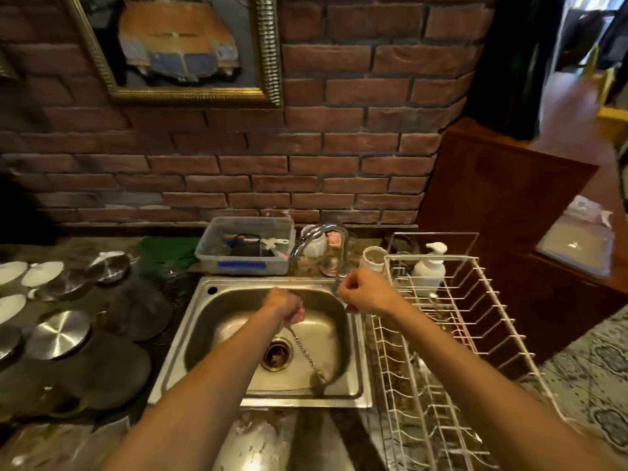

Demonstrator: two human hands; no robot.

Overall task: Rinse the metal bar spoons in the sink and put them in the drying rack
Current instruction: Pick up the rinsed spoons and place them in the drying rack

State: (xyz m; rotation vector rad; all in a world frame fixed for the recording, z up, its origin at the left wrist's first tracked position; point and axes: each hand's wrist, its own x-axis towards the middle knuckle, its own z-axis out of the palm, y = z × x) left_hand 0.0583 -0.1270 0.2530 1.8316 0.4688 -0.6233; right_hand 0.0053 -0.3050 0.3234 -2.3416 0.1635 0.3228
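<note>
My left hand (288, 306) is over the steel sink (200, 311), closed on the top of a twisted metal bar spoon (307, 356) that slants down to the right, its bowl near the sink's front right corner. My right hand (365, 294) is at the sink's right rear edge by the curved tap (317, 237), fingers curled; something thin and metallic shows under it, too blurred to name. The white wire drying rack (441, 355) stands right of the sink, with a thin metal piece lying near its far end.
A clear plastic tub (246, 263) of small items sits behind the sink. A white pump bottle (429, 266) and a cup (373, 260) stand at the rack's far end. Metal lids, dark pans and white plates crowd the counter on the left. Brick wall behind.
</note>
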